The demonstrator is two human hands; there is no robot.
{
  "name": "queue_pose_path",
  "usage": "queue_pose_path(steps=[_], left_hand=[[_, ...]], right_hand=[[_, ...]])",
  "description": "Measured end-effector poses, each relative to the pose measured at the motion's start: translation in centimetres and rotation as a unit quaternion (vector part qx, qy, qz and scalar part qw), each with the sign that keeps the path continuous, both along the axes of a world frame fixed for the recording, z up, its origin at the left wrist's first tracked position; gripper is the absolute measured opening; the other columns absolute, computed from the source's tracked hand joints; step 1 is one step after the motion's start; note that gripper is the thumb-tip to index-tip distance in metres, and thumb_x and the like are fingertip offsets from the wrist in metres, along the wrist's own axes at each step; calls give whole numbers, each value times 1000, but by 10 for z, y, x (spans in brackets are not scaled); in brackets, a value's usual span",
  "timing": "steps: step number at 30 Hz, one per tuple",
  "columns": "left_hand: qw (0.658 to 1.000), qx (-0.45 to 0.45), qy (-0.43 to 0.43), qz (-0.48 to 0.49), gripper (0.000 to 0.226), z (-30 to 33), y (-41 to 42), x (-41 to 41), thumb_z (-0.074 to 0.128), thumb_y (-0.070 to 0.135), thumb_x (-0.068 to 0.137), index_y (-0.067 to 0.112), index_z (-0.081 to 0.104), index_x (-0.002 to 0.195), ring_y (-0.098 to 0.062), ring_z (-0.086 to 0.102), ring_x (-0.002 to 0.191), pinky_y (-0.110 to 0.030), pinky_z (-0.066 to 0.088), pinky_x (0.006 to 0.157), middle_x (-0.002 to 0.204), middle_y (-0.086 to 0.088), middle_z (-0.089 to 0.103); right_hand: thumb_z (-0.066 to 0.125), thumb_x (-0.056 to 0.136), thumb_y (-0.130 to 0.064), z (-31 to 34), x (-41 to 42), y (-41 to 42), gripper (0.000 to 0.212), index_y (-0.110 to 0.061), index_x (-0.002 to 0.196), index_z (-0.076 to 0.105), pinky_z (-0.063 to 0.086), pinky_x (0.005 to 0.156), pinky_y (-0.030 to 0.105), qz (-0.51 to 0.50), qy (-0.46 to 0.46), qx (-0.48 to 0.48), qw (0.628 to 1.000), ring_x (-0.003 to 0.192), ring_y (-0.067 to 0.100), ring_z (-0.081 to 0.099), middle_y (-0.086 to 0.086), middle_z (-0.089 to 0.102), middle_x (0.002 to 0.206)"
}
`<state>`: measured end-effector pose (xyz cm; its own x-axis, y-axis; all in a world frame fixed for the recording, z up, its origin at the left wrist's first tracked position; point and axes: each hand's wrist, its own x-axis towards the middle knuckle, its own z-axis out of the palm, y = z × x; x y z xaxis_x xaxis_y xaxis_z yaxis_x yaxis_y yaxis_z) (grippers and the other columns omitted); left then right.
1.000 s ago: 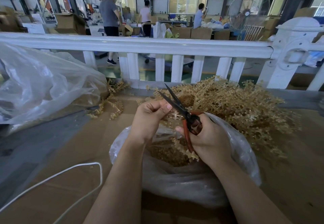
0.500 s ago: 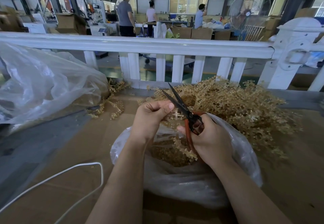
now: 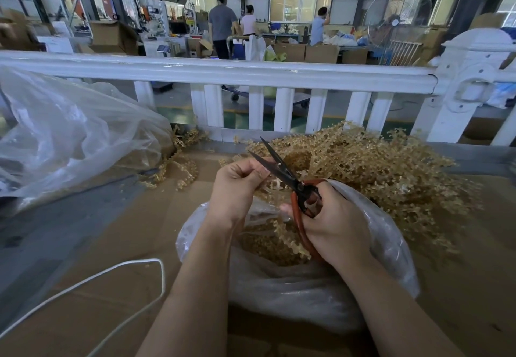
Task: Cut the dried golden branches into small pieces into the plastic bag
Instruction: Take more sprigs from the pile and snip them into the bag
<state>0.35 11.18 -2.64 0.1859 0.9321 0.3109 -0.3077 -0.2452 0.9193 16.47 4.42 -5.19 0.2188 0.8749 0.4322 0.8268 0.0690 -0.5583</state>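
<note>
left hand [image 3: 237, 186] raised, fingers curled, thumb and forefinger pinched, right hand [image 3: 332, 217] curled in a grip, both forearms reaching forward, hands close together

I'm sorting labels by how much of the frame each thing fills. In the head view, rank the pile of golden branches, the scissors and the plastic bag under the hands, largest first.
1. Plastic bag and pile of golden branches: similar spread, the bag nearer the camera, so unranked.
2. Scissors, clearly smallest, held in the right hand.
</note>
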Motion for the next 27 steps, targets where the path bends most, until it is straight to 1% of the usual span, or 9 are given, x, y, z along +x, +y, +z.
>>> queue_pose_path(steps=[4, 6, 8, 13, 15, 18, 20, 23, 27], left_hand=[[1000, 14, 22, 1, 24, 0, -1, 1, 58, -1, 95, 11, 76, 84, 0, 56, 64, -16, 47, 66, 75, 4, 70], [1000, 14, 22, -4, 19, 1, -1, 0, 58, 0, 96, 8, 74, 87, 2, 55, 61, -14, 47, 64, 70, 8, 69], [1000, 13, 22, -8, 19, 2, -2, 0, 59, 1, 96, 9, 73, 85, 3, 56, 60, -13, 47, 64, 68, 10, 68], [1000, 11, 22, -13, 26, 3, -3, -1, 59, 2, 95, 15, 70, 75, -1, 54, 59, -16, 47, 63, 64, 9, 64], [1000, 12, 25, -13, 29, 3, -3, -1, 59, 3, 95, 17, 70, 73, -4, 53, 60, -18, 47, 64, 64, 8, 63], [999, 15, 30, -11, 39, 3, -2, -1, 58, 2, 96, 20, 70, 64, -10, 52, 62, -21, 47, 65, 64, 3, 62], [999, 16, 30, -14, 41, 3, -3, -1, 57, 2, 97, 21, 71, 63, -10, 52, 63, -22, 47, 65, 64, 3, 62], [999, 16, 25, -18, 41, 3, -3, -1, 57, 2, 97, 20, 70, 64, -9, 52, 62, -19, 47, 63, 64, 4, 61], [999, 17, 23, -18, 38, 3, -2, -1, 57, 2, 97, 19, 69, 65, -8, 51, 61, -18, 47, 63, 64, 3, 61]], right_hand=[[57, 70, -84, 1, -1, -1, 53, -40, 98, 55, 31, 57, 9, 0, 11, 0, 1000, 72, -5, 50, -25, 62, 84], [55, 68, -85, 1, -1, -2, 51, -42, 96, 53, 29, 56, 9, -2, 12, -2, 1000, 68, -9, 48, -27, 60, 80], [55, 68, -85, 2, -1, -2, 49, -43, 94, 53, 28, 55, 9, -5, 11, -3, 1000, 66, -14, 46, -28, 58, 75], [46, 64, -90, 3, -2, -3, 54, -43, 91, 53, 27, 51, 7, -8, 11, 16, 1000, 63, -18, 45, -31, 54, 68], [46, 64, -89, 3, -3, -3, 55, -42, 91, 53, 28, 50, 6, -8, 6, 23, 1000, 62, -17, 44, -31, 52, 68], [49, 67, -88, 2, -2, -2, 62, -35, 96, 62, 28, 54, 6, -2, 4, 28, 1000, 63, -9, 46, -27, 57, 71], [46, 66, -90, 2, -2, -2, 66, -35, 99, 63, 26, 54, 6, -2, 5, 30, 1000, 62, -13, 43, -28, 55, 70], [44, 64, -91, 2, -3, -2, 68, -36, 100, 63, 25, 54, 6, 1, 8, 34, 999, 62, -16, 42, -30, 53, 69], [45, 65, -90, 3, -3, -2, 69, -34, 100, 65, 24, 54, 5, -1, -3, 41, 999, 67, -6, 45, -27, 54, 72]])
